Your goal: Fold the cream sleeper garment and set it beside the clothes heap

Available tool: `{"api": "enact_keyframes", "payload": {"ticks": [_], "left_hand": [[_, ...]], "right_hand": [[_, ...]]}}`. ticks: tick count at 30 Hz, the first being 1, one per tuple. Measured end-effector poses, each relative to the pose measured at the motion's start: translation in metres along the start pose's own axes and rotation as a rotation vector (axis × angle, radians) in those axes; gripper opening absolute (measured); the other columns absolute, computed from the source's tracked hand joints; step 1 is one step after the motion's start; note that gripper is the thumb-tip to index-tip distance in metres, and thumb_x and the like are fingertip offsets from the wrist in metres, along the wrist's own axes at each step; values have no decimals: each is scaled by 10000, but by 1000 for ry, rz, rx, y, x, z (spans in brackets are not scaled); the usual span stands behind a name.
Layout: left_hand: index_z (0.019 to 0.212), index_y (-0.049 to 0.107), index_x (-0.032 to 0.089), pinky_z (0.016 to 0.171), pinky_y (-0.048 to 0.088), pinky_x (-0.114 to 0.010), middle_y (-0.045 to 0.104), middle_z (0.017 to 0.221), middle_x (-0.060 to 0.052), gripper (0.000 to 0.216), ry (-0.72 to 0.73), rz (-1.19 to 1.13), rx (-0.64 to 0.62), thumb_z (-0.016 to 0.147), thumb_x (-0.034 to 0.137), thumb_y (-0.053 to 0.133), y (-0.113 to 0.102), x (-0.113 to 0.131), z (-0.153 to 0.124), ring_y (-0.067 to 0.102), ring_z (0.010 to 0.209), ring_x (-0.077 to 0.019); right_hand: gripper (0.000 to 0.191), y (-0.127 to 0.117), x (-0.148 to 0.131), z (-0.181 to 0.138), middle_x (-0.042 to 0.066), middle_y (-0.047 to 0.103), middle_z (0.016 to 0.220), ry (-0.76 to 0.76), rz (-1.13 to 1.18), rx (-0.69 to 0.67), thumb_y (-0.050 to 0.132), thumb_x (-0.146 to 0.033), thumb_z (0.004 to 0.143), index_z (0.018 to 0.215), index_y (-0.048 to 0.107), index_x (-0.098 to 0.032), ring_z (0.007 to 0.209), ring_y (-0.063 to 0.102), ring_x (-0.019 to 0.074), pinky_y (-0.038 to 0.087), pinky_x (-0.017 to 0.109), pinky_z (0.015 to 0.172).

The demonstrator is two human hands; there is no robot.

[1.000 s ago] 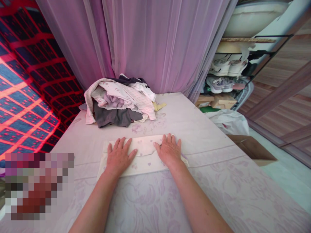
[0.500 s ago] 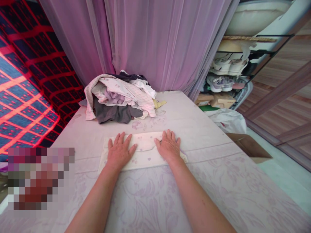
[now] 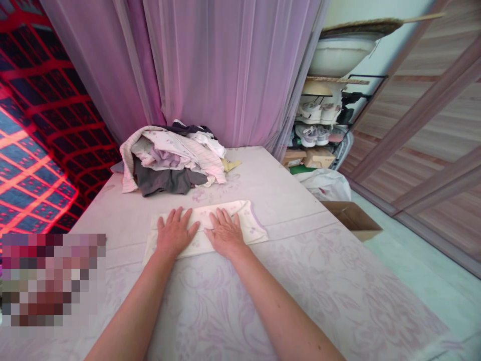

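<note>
A cream garment (image 3: 253, 225) with small printed motifs and a purple trim lies folded into a long flat strip on the bed (image 3: 300, 281). My left hand (image 3: 175, 234) rests flat on its left part, fingers spread. On the middle of the strip lies my right hand (image 3: 225, 232), also flat with the fingers apart. Neither hand grips the cloth. The garment's right end shows bare beyond my right hand; its exact kind is hard to make out.
A heap of rumpled clothes (image 3: 173, 158) sits at the bed's far left, before a purple curtain (image 3: 218, 70). To the right stand a shoe rack (image 3: 319, 120), a white plastic bag (image 3: 326, 183) and a cardboard box (image 3: 353, 220) on the floor. A blurred patch covers the lower left.
My right hand has slid left along the garment, from its right end to the middle, closer to my left hand. The view has turned a little to the right.
</note>
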State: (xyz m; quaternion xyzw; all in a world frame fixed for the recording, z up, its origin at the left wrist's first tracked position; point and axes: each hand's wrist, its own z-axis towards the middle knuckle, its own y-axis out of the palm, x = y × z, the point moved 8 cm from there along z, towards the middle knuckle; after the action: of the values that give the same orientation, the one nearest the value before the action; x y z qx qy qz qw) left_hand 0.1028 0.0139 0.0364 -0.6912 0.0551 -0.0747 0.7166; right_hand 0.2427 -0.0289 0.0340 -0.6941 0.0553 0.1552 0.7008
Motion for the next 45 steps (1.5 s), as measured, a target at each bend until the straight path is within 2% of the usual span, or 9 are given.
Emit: {"api": "enact_keyframes", "payload": {"ticks": [9, 13, 18, 22, 30, 35, 40, 42, 45], "left_hand": [[1435, 350, 256, 1088, 172, -594, 315, 1520, -92, 634, 2, -6, -15, 904, 580, 232, 0, -1, 0, 247, 1397, -294], [1437, 347, 250, 1085, 172, -599, 310, 1521, -98, 638, 8, -4, -28, 904, 581, 230, 0, -1, 1, 241, 1400, -299], [1441, 342, 230, 1101, 148, -586, 262, 1541, -100, 613, 1, -16, -56, 926, 537, 218, -4, 0, -3, 204, 1417, -293], [1437, 349, 211, 1118, 151, -553, 282, 1533, -101, 567, 3, -23, -97, 948, 469, 223, -4, 2, -22, 226, 1412, -280], [1414, 400, 206, 1123, 217, -459, 339, 1509, -98, 574, -35, -46, 77, 936, 500, 277, -6, -9, -53, 260, 1401, -265], [1411, 408, 224, 1128, 186, -483, 342, 1508, -90, 585, -53, -57, 85, 927, 523, 273, -3, -10, -53, 249, 1404, -267], [1417, 391, 259, 1105, 135, -588, 325, 1518, -74, 581, -78, -68, 81, 923, 540, 268, -2, -10, -54, 233, 1405, -297], [1415, 392, 265, 1097, 141, -600, 322, 1520, -68, 577, -82, -78, 74, 921, 541, 278, -2, -11, -54, 230, 1404, -301], [1413, 393, 259, 1094, 147, -604, 317, 1522, -66, 581, -82, -102, 58, 918, 542, 284, 0, -11, -53, 231, 1402, -296]], "right_hand": [[559, -20, 71, -28, 39, 212, 1559, -5, -83, -79, 255, -474, 946, 1456, 314, -252, 1421, 173, 203, 45, 504, 1138], [561, -23, 82, -33, 55, 170, 1569, 25, -90, -83, 254, -459, 949, 1466, 292, -244, 1428, 149, 206, 53, 491, 1138], [564, -22, 79, -33, 70, 172, 1568, 28, -97, -75, 248, -439, 953, 1475, 266, -227, 1424, 168, 201, 64, 476, 1141], [552, -20, 80, -33, 63, 217, 1557, 21, -113, -56, 256, -441, 950, 1465, 290, -242, 1417, 191, 199, 79, 490, 1136], [553, -24, 81, -36, 88, 333, 1508, 108, -167, 53, 287, -393, 948, 1470, 280, -210, 1385, 273, 218, 77, 516, 1128], [536, -37, 33, -23, 66, 296, 1527, 26, -169, 166, 254, -385, 960, 1471, 277, -227, 1406, 217, 211, 60, 499, 1134], [536, -13, -8, 8, 46, 237, 1551, -60, -111, -41, 239, -421, 957, 1471, 273, -273, 1419, 179, 201, 72, 503, 1131], [543, -1, -6, 13, 45, 223, 1556, -46, -114, -120, 228, -442, 955, 1468, 283, -270, 1424, 163, 202, 55, 509, 1131], [556, 4, 10, 12, 39, 193, 1564, -15, -116, -140, 208, -455, 954, 1470, 277, -260, 1431, 138, 193, 48, 510, 1135]]}}
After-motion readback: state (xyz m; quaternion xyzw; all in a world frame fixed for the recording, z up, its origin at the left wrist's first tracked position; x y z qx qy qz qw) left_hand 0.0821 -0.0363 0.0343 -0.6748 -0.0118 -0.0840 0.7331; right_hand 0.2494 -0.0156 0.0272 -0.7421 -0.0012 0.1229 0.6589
